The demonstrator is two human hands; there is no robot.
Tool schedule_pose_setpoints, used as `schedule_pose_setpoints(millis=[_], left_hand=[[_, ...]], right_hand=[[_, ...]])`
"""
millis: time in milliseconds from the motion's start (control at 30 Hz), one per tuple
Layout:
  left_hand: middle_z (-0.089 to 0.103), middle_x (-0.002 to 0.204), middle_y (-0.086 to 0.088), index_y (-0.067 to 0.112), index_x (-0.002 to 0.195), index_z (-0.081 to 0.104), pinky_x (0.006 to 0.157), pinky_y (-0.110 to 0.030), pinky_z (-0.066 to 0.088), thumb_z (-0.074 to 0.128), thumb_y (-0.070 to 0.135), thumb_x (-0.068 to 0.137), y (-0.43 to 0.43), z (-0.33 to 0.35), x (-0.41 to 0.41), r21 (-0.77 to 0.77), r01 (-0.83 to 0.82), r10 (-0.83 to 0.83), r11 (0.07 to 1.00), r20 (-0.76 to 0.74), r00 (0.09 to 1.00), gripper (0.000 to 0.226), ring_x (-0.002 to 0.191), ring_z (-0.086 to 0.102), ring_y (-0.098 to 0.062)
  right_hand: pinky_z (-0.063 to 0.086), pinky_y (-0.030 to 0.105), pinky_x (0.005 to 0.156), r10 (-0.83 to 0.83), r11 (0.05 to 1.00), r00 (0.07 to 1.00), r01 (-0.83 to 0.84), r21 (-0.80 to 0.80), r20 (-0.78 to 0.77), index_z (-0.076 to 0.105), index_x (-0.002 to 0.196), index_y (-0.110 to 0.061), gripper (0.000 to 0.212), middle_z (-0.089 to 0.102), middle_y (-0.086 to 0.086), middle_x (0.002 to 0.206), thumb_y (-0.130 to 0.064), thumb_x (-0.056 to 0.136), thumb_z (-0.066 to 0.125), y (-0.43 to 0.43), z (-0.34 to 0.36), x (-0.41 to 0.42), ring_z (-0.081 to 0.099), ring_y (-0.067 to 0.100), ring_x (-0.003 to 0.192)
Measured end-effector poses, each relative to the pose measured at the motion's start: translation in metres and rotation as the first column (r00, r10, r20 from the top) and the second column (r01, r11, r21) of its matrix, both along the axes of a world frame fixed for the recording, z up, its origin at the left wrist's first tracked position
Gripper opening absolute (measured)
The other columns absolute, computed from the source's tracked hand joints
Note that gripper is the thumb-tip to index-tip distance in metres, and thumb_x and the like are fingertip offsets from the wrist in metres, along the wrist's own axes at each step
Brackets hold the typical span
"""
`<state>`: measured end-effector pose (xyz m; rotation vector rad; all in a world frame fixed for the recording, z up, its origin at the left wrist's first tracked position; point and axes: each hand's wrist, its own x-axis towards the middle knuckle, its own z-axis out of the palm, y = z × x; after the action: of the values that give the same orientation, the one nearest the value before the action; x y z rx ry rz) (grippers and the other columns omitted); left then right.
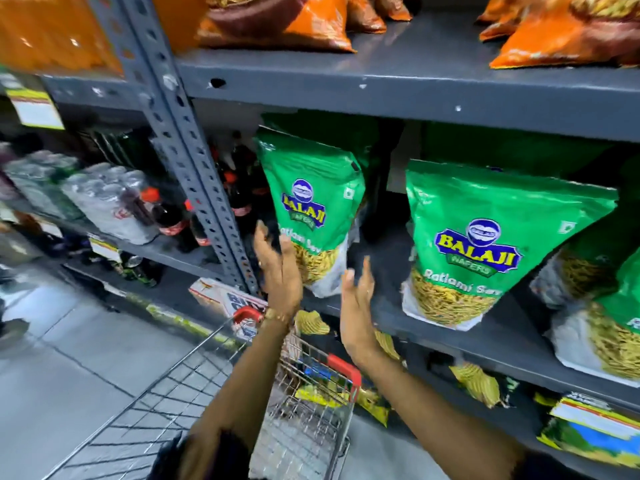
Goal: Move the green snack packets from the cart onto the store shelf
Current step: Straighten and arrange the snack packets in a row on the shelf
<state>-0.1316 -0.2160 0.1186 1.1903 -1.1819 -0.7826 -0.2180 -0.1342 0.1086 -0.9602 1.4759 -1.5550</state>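
Green packet [313,209] stands between open, empty hands.

Green snack packets [313,206] on dark grey shelf [398,88]: blue-and-yellow logo badge, white base, yellow strands pictured low on each front. Orange packets [277,22] above, brown bowl print. Upright post [180,161] grey-blue, punched with dark holes. Cart [304,410] silver wire, red corner caps. Bottles [169,216] dark, red labels.

Orange packets [277,26] cut off at top edge; motion-blurred bottles [104,199]; cart [304,403] interior behind forearms
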Motion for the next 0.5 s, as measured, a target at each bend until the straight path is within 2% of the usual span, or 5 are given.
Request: schedule_pose_setpoints(millis=[67, 167, 233, 367, 500], left_hand=[[0.029, 0.157, -0.011, 0.013, 0.150, 0.021, 0.121, -0.047, 0.026, 0.028, 0.066, 0.085, -0.019, 0.006, 0.002, 0.113, 0.088, -0.087, 0.990, -0.013, 0.996, 0.084, 0.142, 0.033, -0.018], [0.052, 0.145, -0.010, 0.019, 0.141, 0.043, 0.114, -0.048, 0.038, 0.028, 0.070, 0.089, -0.035, 0.018, 0.007, 0.219, 0.279, -0.218, 0.935, -0.267, 0.939, 0.075, 0.131, 0.052, -0.022], [0.060, 0.136, -0.012, 0.017, 0.135, 0.053, 0.109, -0.047, 0.045, 0.029, 0.067, 0.090, -0.039, 0.019, 0.009, 0.246, 0.353, -0.243, 0.903, -0.385, 0.890, 0.072, 0.122, 0.061, -0.026], [0.063, 0.131, -0.014, 0.013, 0.129, 0.058, 0.109, -0.049, 0.044, 0.029, 0.062, 0.092, -0.034, 0.008, 0.007, 0.263, 0.308, -0.190, 0.914, -0.394, 0.899, 0.067, 0.121, 0.061, -0.029], [0.067, 0.125, -0.010, 0.018, 0.123, 0.061, 0.102, -0.045, 0.049, 0.028, 0.059, 0.095, -0.032, 0.003, 0.002, 0.243, 0.250, -0.144, 0.937, -0.384, 0.912, 0.060, 0.117, 0.063, -0.029]], right_hand=[[0.010, 0.036, 0.122, -0.035, 0.997, 0.991, 0.025, 0.072, 0.131, 0.012, 0.153, -0.019, 0.084, 0.009, -0.005, 0.160, -0.066, 0.088, 0.035, -0.036, 0.009, 0.010, 0.010, 0.012, 0.149], [0.007, 0.047, 0.122, -0.113, 0.987, 0.983, 0.094, 0.134, 0.142, 0.014, 0.153, -0.020, 0.063, 0.011, 0.003, 0.163, -0.047, 0.099, 0.031, -0.065, 0.021, 0.018, 0.006, 0.020, 0.151], [0.007, 0.049, 0.122, -0.125, 0.984, 0.984, 0.107, 0.144, 0.124, 0.014, 0.153, -0.024, 0.069, 0.011, 0.002, 0.163, -0.058, 0.095, 0.029, -0.071, 0.021, 0.018, 0.006, 0.019, 0.151], [0.018, 0.052, 0.120, -0.079, 0.992, 0.988, 0.064, 0.111, 0.132, 0.023, 0.150, -0.033, 0.106, 0.025, 0.000, 0.160, -0.093, 0.063, 0.026, -0.072, 0.008, 0.016, 0.020, 0.020, 0.148], [0.031, 0.048, 0.116, -0.027, 0.996, 0.984, 0.013, 0.085, 0.173, 0.036, 0.144, -0.030, 0.108, 0.041, 0.001, 0.151, -0.096, 0.058, 0.033, -0.076, 0.005, 0.008, 0.038, 0.020, 0.140]])
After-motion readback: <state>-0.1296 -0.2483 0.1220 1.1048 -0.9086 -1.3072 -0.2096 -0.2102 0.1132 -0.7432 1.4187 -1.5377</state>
